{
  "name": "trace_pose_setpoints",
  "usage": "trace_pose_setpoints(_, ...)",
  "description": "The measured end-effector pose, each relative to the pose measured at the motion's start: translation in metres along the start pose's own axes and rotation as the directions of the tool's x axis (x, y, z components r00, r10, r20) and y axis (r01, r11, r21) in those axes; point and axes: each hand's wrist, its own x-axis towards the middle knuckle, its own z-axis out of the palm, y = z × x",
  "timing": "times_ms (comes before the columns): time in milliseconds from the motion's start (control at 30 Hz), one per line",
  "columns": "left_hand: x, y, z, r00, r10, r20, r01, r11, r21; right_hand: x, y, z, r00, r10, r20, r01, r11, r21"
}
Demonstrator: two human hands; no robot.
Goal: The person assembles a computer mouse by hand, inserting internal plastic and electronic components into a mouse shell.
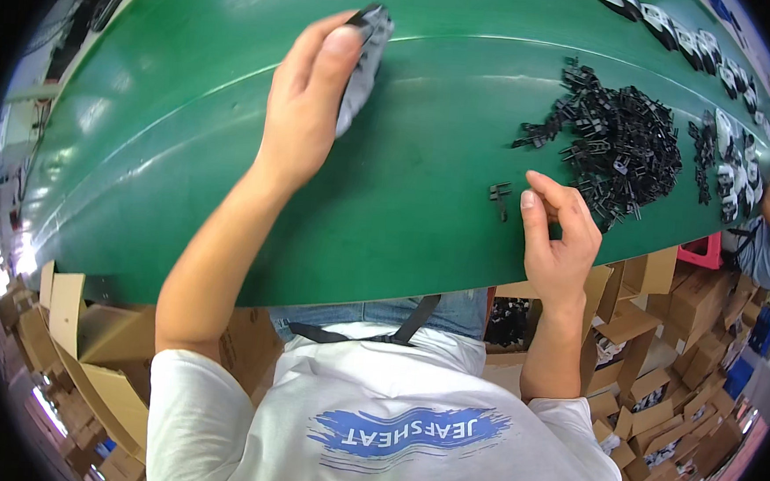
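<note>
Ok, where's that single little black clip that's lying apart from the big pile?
In the head view the lone black clip lies on the green belt, just left of the right hand fingertips, with the pile of black clips up to its right.

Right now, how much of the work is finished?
Looks partly done: a row of black-and-white pieces already sits along the green belt. In hand: the left hand holds a grey-and-black part; the right hand is beside one small black clip. Left: a big pile of black clips.
</note>
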Motion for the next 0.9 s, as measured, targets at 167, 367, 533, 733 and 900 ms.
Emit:
trace_pose_setpoints(167,-0.087,0.000,-0.022,0.949,-0.314,0.025,0.312,0.926,-0.212,0.004,-0.025,0.011,0.985,0.126,0.119,-0.110,0.985,-0.133)
trace_pose_setpoints(367,-0.119,0.001,-0.013,0.896,-0.432,0.101,0.395,0.674,-0.624,-0.004,-0.032,0.016,0.982,0.025,0.187,-0.047,0.993,0.113)
trace_pose_setpoints(533,-0.127,0.002,-0.004,0.896,-0.427,0.117,0.401,0.669,-0.625,-0.018,-0.088,0.034,0.983,-0.008,0.181,-0.098,0.817,0.568)
trace_pose_setpoints(733,-0.146,0.013,0.009,0.915,-0.355,0.189,0.390,0.664,-0.638,-0.005,-0.113,0.072,0.973,-0.231,-0.003,0.221,0.930,0.294)
trace_pose_setpoints(900,-0.158,0.025,0.016,0.921,-0.364,0.136,0.369,0.710,-0.599,-0.013,-0.110,0.084,0.946,-0.322,-0.048,0.325,0.926,0.191)
